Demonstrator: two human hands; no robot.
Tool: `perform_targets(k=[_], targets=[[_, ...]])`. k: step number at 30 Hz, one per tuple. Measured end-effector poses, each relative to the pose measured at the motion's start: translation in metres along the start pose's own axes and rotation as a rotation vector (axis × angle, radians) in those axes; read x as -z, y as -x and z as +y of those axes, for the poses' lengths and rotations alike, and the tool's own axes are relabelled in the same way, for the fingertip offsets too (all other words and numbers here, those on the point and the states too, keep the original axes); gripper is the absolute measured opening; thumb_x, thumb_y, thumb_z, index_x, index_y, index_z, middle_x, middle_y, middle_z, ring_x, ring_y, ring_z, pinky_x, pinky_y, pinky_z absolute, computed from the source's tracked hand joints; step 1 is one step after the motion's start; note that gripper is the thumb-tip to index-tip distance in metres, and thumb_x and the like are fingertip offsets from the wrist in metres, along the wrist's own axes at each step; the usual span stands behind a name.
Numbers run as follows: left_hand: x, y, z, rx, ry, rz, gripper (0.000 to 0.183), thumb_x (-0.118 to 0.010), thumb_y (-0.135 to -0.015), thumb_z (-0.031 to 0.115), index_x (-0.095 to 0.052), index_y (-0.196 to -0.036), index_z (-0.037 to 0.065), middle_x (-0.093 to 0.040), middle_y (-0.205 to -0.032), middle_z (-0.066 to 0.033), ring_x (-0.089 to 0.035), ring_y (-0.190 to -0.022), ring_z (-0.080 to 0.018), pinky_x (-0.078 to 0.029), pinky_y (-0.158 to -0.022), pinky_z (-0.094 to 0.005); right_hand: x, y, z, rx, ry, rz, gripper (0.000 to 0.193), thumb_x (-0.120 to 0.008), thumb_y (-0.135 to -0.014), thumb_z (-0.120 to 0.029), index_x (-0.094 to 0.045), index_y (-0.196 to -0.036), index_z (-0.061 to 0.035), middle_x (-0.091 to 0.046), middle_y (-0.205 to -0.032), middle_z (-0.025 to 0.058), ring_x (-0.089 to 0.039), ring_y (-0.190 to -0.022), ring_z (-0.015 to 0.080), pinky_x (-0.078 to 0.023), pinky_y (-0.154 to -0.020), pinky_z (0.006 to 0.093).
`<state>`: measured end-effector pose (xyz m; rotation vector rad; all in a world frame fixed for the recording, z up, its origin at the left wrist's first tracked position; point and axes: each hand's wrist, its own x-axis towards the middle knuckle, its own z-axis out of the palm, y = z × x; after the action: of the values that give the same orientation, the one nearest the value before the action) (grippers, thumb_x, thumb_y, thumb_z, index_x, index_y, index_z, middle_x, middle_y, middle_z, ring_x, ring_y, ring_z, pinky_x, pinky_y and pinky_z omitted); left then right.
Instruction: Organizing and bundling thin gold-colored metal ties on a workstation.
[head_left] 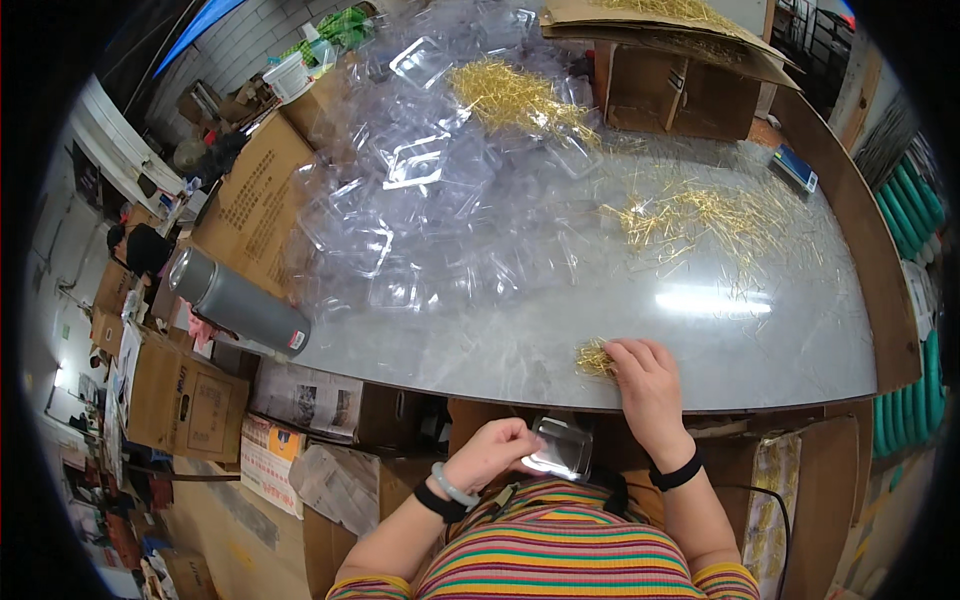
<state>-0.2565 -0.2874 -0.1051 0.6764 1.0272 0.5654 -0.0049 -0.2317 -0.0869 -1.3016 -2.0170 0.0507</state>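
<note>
My left hand (492, 450) pinches the edge of a small clear plastic box (560, 448), held close to my body below the table's front edge. At that edge, toward the right, my right hand (642, 375) has its fingers closed on a small bunch of gold pins (595, 359), long and thin like wire, resting at the tabletop. A loose spread of the same gold pins (700, 220) lies farther back on the right. Behind, a big heap of clear plastic boxes (430, 200) covers the left and middle of the table, with a gold pile (515, 92) on top.
A grey thermos flask (238, 300) lies tilted at the table's left edge beside a cardboard panel (250, 195). An open cardboard box (685, 90) stands at the back right, near a small blue box (795, 168). Cardboard strips border the grey tabletop (450, 350) on the right.
</note>
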Motion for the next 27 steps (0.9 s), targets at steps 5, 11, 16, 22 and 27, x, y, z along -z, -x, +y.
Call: perform_targets(k=[5, 11, 16, 22, 27], targets=[[-0.012, -0.012, -0.003, -0.075, 0.257, -0.09, 0.009, -0.056, -0.101, 0.006, -0.053, -0.095, 0.001, -0.063, -0.115, -0.0177, -0.068, -0.108, -0.029, -0.058, -0.096, -0.0388, 0.002, 0.012, -0.017, 0.057, -0.058, -0.123, 0.036, -0.066, -0.08, -0.005, -0.064, -0.116, -0.0076, -0.065, -0.113, 0.0067, -0.058, -0.107, 0.0288, -0.047, -0.093, 0.0408], [-0.01, -0.002, -0.022, -0.117, 0.319, -0.217, 0.006, -0.054, -0.102, 0.002, -0.052, -0.096, 0.002, -0.063, -0.116, -0.0128, -0.064, -0.115, -0.0255, -0.053, -0.104, -0.0423, 0.012, 0.048, -0.049, 0.106, -0.218, -0.235, 0.038, -0.067, -0.075, -0.001, -0.067, -0.113, -0.0059, -0.065, -0.111, 0.0075, -0.059, -0.102, 0.03, -0.05, -0.09, 0.04], [-0.024, 0.021, -0.001, -0.168, 0.166, -0.207, 0.009, -0.057, -0.1, 0.003, -0.05, -0.095, 0.002, -0.063, -0.114, -0.0119, -0.065, -0.11, -0.0216, -0.054, -0.102, -0.0403, 0.024, 0.043, -0.053, 0.106, -0.314, -0.163, 0.033, -0.07, -0.08, -0.002, -0.068, -0.112, -0.0072, -0.066, -0.106, 0.0075, -0.06, -0.099, 0.0304, -0.051, -0.089, 0.0406], [-0.039, -0.013, 0.058, -0.403, -0.265, 0.038, 0.011, -0.063, -0.099, 0.007, -0.053, -0.102, 0.001, -0.067, -0.097, -0.0082, -0.069, -0.088, -0.0147, -0.056, -0.078, -0.0283, 0.016, -0.003, -0.032, 0.045, -0.264, 0.041, 0.026, -0.069, -0.082, 0.0, -0.067, -0.108, -0.0056, -0.067, -0.105, 0.009, -0.06, -0.097, 0.0315, -0.051, -0.084, 0.0405], [-0.048, -0.029, 0.053, -0.99, -1.28, 0.633, 0.043, -0.074, -0.09, 0.026, -0.053, -0.115, -0.002, -0.064, -0.113, -0.0146, -0.064, -0.103, -0.0297, -0.05, -0.09, -0.0448, -0.004, -0.002, -0.013, 0.017, -0.201, 0.059, 0.029, -0.068, -0.084, -0.003, -0.066, -0.113, -0.0063, -0.067, -0.107, 0.0092, -0.06, -0.103, 0.0321, -0.049, -0.091, 0.0432]])
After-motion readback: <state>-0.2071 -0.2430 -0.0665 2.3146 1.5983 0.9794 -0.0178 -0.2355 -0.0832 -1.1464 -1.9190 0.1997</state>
